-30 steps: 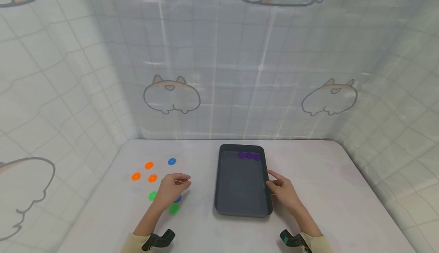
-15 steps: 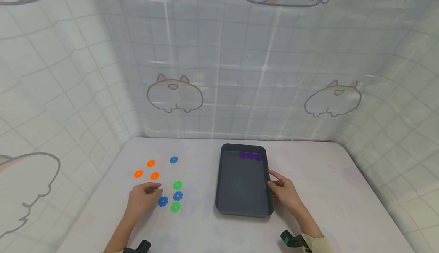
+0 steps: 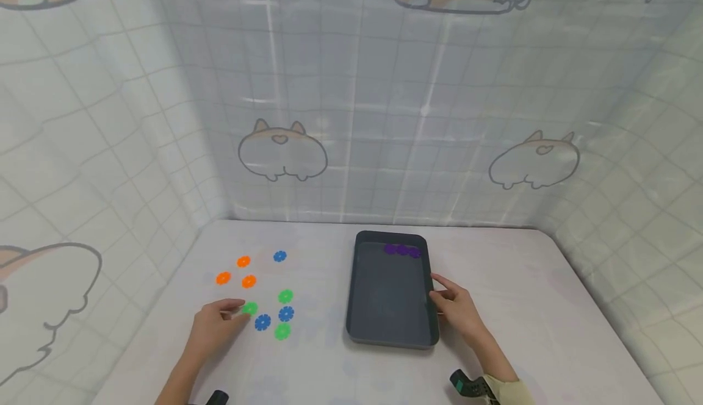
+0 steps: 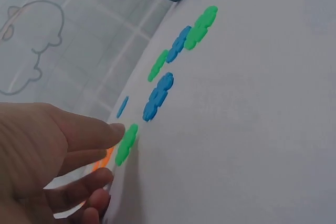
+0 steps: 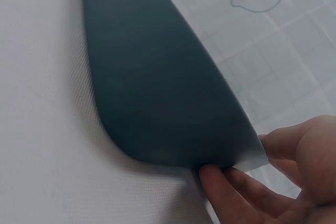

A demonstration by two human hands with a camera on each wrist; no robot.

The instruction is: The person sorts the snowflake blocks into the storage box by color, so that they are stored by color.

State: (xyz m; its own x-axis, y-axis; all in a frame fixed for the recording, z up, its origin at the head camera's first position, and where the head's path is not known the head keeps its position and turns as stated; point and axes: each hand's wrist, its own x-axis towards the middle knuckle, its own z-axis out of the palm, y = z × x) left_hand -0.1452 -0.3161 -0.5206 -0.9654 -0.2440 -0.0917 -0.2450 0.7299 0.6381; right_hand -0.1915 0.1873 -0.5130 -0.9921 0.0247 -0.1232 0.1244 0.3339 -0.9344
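My left hand point(image 3: 214, 327) is beside a green flower-shaped disc point(image 3: 249, 308), thumb and index finger spread near its edge. In the left wrist view that green disc point(image 4: 126, 145) lies just past the fingertips, and nothing is held. My right hand point(image 3: 458, 312) grips the right side of the dark grey tray point(image 3: 390, 295). From the right wrist, the thumb and fingers point(image 5: 226, 192) meet the tray's outer wall point(image 5: 157, 77). Three purple discs point(image 3: 403, 250) lie in a row at the tray's far end.
Right of the left hand lie two blue discs point(image 3: 263, 322) and two more green discs point(image 3: 282, 331). Farther back are three orange discs point(image 3: 244, 261) and another blue disc point(image 3: 280, 256). A patterned curtain point(image 3: 351, 100) stands behind the white table point(image 3: 494, 258).
My left hand has moved left and toward me, uncovering a blue disc and green discs, and has drawn slightly back from the leftmost green one. My right hand stays at the tray.
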